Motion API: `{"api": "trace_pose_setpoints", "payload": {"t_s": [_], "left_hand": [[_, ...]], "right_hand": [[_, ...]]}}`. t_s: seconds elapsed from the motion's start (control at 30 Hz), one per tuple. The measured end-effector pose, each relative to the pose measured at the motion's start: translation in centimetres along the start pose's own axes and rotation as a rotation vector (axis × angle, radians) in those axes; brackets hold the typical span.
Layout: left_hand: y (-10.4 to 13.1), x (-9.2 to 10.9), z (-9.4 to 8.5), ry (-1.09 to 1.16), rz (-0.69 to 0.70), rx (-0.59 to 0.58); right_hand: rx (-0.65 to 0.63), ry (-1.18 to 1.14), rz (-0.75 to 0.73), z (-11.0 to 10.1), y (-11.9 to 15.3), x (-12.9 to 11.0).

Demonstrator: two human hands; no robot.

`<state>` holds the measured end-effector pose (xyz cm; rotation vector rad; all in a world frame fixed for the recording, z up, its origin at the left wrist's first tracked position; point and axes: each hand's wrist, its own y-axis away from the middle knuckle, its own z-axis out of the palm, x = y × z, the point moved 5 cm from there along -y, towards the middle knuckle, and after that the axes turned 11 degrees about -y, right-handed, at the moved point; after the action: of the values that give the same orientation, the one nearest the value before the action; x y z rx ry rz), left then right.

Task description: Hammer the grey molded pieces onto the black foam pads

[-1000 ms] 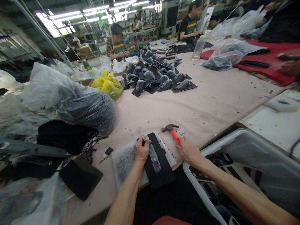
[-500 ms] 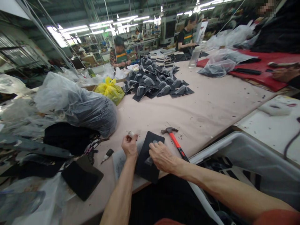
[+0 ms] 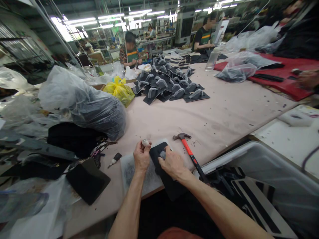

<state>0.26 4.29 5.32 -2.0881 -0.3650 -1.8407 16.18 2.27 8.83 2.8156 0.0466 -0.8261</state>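
My left hand is closed, its fingertips pinching a small, rounded whitish thing whose kind I cannot make out. Just to its right, my right hand is closed on a grey wrapped handle on a flat black panel. Its fingers hide most of that handle. The panel lies slantwise over a pale, worn slab and reaches past the table's near edge. A claw hammer with a red and black handle rests right of the panel.
Several black panels with wrapped handles are heaped at the table's far side. Stuffed plastic bags crowd the left, near a small black-capped bottle. A grey bin stands at right. Co-workers sit beyond the table.
The black panel has swung, its near end shifting right and uncovering more of the slab. My right hand has moved slightly with it. My left hand has moved a little right, nearer the panel.
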Motion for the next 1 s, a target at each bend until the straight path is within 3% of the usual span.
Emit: {"api": "trace_pose_setpoints", "payload": {"t_s": [0.13, 0.37, 0.53, 0.83, 0.9, 1.0], "left_hand": [[-0.2, -3.0, 1.3, 0.048, -0.065, -0.061], [0.0, -4.3, 2.9, 0.013, -0.038, -0.196], [0.3, -4.1, 3.1, -0.189, 0.031, -0.256], [0.4, -2.8, 3.5, -0.379, 0.13, -0.23], [0.7, -2.3, 3.5, -0.44, 0.164, -0.207], [1.1, -1.8, 3.6, -0.493, 0.186, -0.174]], "right_hand": [[0.012, -0.225, 0.001, 2.1, 0.2, 1.2], [-0.031, -0.365, -0.09, 4.1, 0.5, 2.9], [-0.094, -0.388, -0.151, 3.7, 0.3, 3.3], [-0.107, -0.406, -0.159, 3.7, 0.3, 3.5], [-0.064, -0.407, -0.208, 2.9, 0.3, 4.0], [0.156, -0.255, -0.201, -0.1, -0.1, 6.5]]}}
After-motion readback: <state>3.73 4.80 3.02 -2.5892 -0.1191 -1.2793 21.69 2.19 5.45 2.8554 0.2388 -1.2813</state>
